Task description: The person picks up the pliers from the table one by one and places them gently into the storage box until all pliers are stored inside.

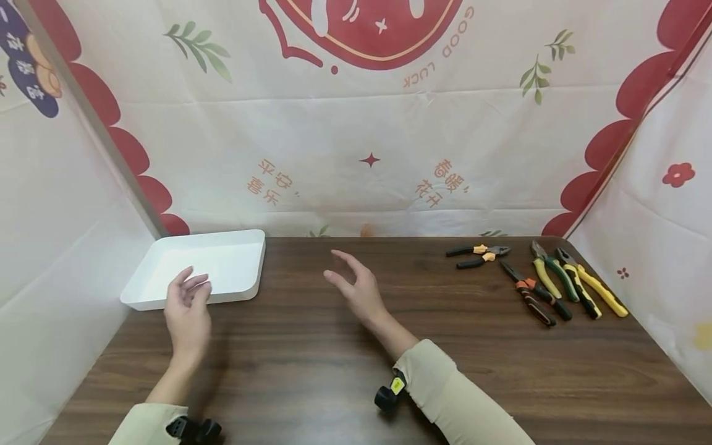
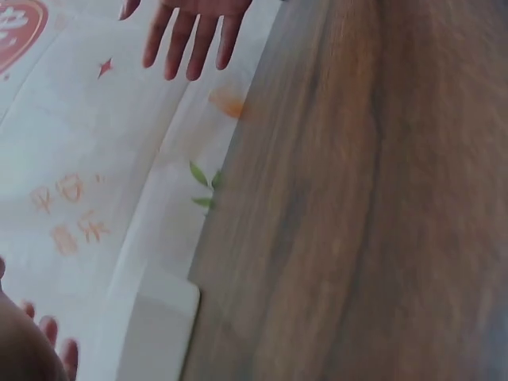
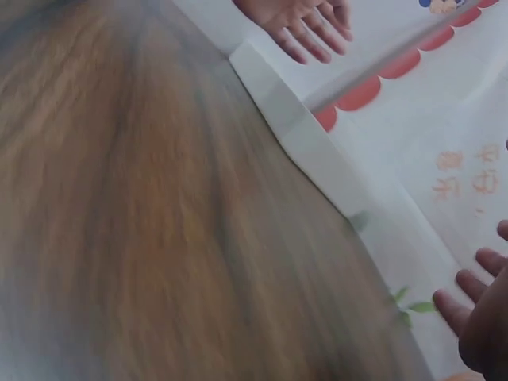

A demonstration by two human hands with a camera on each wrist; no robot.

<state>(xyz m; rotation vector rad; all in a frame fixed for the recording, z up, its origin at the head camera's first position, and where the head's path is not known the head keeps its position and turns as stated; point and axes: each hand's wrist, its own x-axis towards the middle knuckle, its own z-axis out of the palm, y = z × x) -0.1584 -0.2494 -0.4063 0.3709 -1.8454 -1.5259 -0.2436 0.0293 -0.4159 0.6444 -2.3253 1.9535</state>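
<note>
In the head view the left hand [image 1: 189,315] hovers at the near edge of a white rectangular tray [image 1: 254,266], its fingers loosely bent and holding nothing. Over the middle of the wooden table, to the right of the tray, the right hand [image 1: 360,292] is raised with thumb and fingers apart and nothing between them. The left wrist view catches the right hand [image 2: 194,36] with its fingers spread at the top. From the right wrist view, the left hand [image 3: 298,24] appears above the tray's side wall [image 3: 298,131], fingers extended.
Several pliers lie at the table's back right: a black-and-yellow pair [image 1: 479,250], an orange-and-black pair [image 1: 533,290], a green-handled pair [image 1: 562,281] and a yellow-handled pair [image 1: 603,290]. Printed white cloth [image 1: 367,123] walls the table [image 1: 311,371] at the back and both sides.
</note>
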